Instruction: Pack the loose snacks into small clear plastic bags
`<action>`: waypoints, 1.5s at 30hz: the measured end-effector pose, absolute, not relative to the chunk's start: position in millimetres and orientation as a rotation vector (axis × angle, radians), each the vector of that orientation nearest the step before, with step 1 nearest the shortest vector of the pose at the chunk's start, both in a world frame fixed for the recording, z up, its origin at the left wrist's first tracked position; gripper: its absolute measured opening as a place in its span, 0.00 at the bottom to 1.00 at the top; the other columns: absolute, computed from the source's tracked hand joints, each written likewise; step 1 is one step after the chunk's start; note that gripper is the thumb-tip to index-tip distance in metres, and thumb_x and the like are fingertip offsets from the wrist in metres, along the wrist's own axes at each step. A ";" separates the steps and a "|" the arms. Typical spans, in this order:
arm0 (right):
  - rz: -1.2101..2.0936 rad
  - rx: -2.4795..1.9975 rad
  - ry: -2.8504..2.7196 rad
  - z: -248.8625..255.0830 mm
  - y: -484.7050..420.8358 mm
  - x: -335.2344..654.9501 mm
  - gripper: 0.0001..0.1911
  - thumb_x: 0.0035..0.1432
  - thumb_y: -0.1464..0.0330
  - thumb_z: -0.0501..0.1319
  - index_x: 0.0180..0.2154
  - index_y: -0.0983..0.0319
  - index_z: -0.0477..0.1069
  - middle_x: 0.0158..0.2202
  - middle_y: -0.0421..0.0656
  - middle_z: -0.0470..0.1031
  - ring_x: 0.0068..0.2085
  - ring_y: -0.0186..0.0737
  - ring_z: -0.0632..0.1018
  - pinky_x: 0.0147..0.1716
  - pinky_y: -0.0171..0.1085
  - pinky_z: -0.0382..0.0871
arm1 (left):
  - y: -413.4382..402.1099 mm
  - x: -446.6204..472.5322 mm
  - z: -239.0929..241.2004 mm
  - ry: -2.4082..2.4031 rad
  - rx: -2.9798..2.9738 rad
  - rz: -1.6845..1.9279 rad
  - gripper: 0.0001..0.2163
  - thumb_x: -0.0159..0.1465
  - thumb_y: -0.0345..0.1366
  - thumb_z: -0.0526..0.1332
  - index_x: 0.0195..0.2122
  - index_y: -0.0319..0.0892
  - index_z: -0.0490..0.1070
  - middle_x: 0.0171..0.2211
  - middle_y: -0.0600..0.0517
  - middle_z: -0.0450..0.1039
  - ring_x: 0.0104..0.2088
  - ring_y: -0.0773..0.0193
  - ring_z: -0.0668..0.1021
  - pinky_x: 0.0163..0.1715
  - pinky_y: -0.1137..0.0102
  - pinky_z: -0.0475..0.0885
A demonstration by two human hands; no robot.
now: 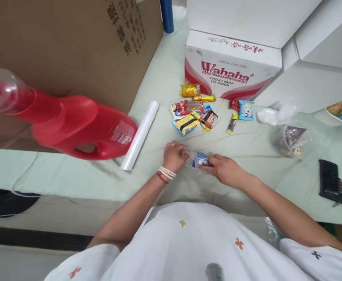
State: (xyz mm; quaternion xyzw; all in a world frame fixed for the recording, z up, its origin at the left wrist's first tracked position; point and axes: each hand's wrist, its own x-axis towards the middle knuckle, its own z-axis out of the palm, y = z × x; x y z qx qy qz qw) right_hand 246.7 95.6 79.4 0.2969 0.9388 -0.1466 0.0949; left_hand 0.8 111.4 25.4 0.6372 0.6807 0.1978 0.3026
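Observation:
My left hand [173, 155] and my right hand [222, 168] both pinch a small clear plastic bag [196, 159] that lies on the pale green cloth; a blue-and-white snack packet shows inside it. The left hand, with bead bracelets at the wrist, grips the bag's left end, and the right hand grips its right end. A pile of small snack packets [193, 117] lies just beyond the hands, in front of a Wahaha water carton [229, 72].
A red detergent jug [71, 125] lies on its side at left beside a white roll [141, 134]. A large brown carton [71, 43] stands behind. At right are a filled clear bag [292, 141], crumpled plastic [272, 115], a black wallet with keys [332, 183] and white boxes [314, 70].

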 end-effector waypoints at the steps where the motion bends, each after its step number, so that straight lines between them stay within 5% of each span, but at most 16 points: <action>1: -0.434 0.904 2.773 77.7 92.8 247.4 0.30 0.67 0.76 0.54 0.66 0.48 0.66 0.42 0.48 0.71 0.42 0.45 0.70 0.37 0.37 0.60 | 110.6 -5.0 26.1 1.748 1.683 0.617 0.03 0.53 0.31 0.65 0.29 0.43 0.75 0.36 0.47 0.74 0.46 0.50 0.75 0.52 0.54 0.67; 9: -0.520 0.987 2.716 82.9 94.7 232.6 0.26 0.68 0.76 0.53 0.62 0.51 0.72 0.44 0.48 0.70 0.43 0.45 0.71 0.37 0.36 0.62 | 90.7 -16.3 57.2 1.180 1.224 0.821 0.05 0.58 0.35 0.62 0.32 0.43 0.65 0.36 0.52 0.75 0.33 0.65 0.76 0.32 0.71 0.71; 14: -0.692 1.070 2.758 80.4 88.9 234.2 0.24 0.66 0.77 0.52 0.58 0.58 0.75 0.47 0.51 0.71 0.48 0.49 0.72 0.45 0.42 0.70 | 81.2 27.1 63.2 1.102 1.331 0.815 0.06 0.64 0.36 0.60 0.35 0.42 0.75 0.39 0.49 0.82 0.42 0.59 0.82 0.46 0.65 0.76; 18: -1.121 1.078 2.835 85.8 79.3 263.5 0.22 0.67 0.67 0.58 0.61 0.57 0.72 0.56 0.53 0.71 0.56 0.52 0.72 0.54 0.50 0.71 | 76.9 43.2 52.5 1.100 1.610 0.765 0.15 0.68 0.32 0.53 0.44 0.43 0.80 0.47 0.47 0.83 0.48 0.57 0.83 0.53 0.60 0.74; 21: -1.395 1.362 2.727 79.8 67.1 285.0 0.22 0.71 0.61 0.54 0.64 0.54 0.68 0.55 0.50 0.74 0.55 0.49 0.75 0.56 0.49 0.71 | 72.2 46.4 42.5 1.119 1.854 0.740 0.17 0.70 0.33 0.52 0.54 0.44 0.77 0.48 0.47 0.83 0.49 0.55 0.83 0.56 0.54 0.71; 24: -1.083 2.118 2.456 57.2 50.4 291.1 0.25 0.71 0.57 0.52 0.62 0.60 0.69 0.46 0.52 0.76 0.48 0.53 0.76 0.50 0.51 0.73 | 66.2 53.0 34.0 1.255 1.940 0.715 0.18 0.72 0.34 0.52 0.59 0.47 0.74 0.47 0.47 0.83 0.48 0.54 0.82 0.55 0.52 0.69; 27: -0.695 2.307 2.394 35.6 32.3 284.7 0.27 0.63 0.55 0.62 0.57 0.63 0.73 0.46 0.56 0.72 0.50 0.59 0.72 0.50 0.56 0.71 | 60.6 62.7 26.7 1.398 2.000 0.701 0.16 0.71 0.32 0.54 0.53 0.51 0.78 0.43 0.48 0.84 0.49 0.50 0.79 0.54 0.49 0.68; 30: -0.700 2.339 2.489 32.2 18.6 276.0 0.13 0.64 0.60 0.61 0.44 0.60 0.76 0.51 0.56 0.69 0.53 0.58 0.70 0.54 0.57 0.68 | 58.8 70.1 20.6 1.546 2.030 0.732 0.14 0.69 0.34 0.58 0.51 0.51 0.79 0.46 0.46 0.82 0.52 0.47 0.75 0.55 0.47 0.66; 34: -1.169 2.490 2.352 47.3 16.3 265.4 0.12 0.68 0.59 0.54 0.39 0.58 0.70 0.44 0.49 0.74 0.43 0.48 0.76 0.45 0.47 0.73 | 63.9 73.6 15.4 1.851 1.933 0.785 0.30 0.59 0.46 0.70 0.61 0.41 0.69 0.58 0.37 0.70 0.61 0.40 0.67 0.61 0.45 0.62; 38: -1.746 2.478 2.031 59.2 30.0 251.0 0.12 0.68 0.55 0.53 0.40 0.56 0.65 0.27 0.37 0.72 0.27 0.41 0.74 0.31 0.39 0.71 | 64.0 76.1 18.9 1.834 1.994 0.615 0.23 0.59 0.49 0.70 0.50 0.41 0.73 0.51 0.38 0.73 0.57 0.40 0.71 0.60 0.47 0.63; 41: -1.782 2.570 2.087 62.5 41.4 241.5 0.14 0.67 0.54 0.55 0.41 0.57 0.68 0.30 0.40 0.75 0.31 0.42 0.76 0.35 0.39 0.71 | 56.2 79.0 26.6 1.697 2.135 0.574 0.15 0.65 0.43 0.63 0.49 0.41 0.73 0.46 0.39 0.74 0.49 0.45 0.76 0.51 0.50 0.68; 45: -2.141 2.566 1.956 58.1 41.6 236.8 0.24 0.69 0.49 0.48 0.44 0.60 0.72 0.39 0.46 0.79 0.41 0.45 0.78 0.40 0.40 0.74 | 47.8 80.3 34.5 1.507 2.370 0.682 0.16 0.66 0.33 0.56 0.53 0.41 0.72 0.50 0.36 0.73 0.51 0.45 0.75 0.50 0.50 0.68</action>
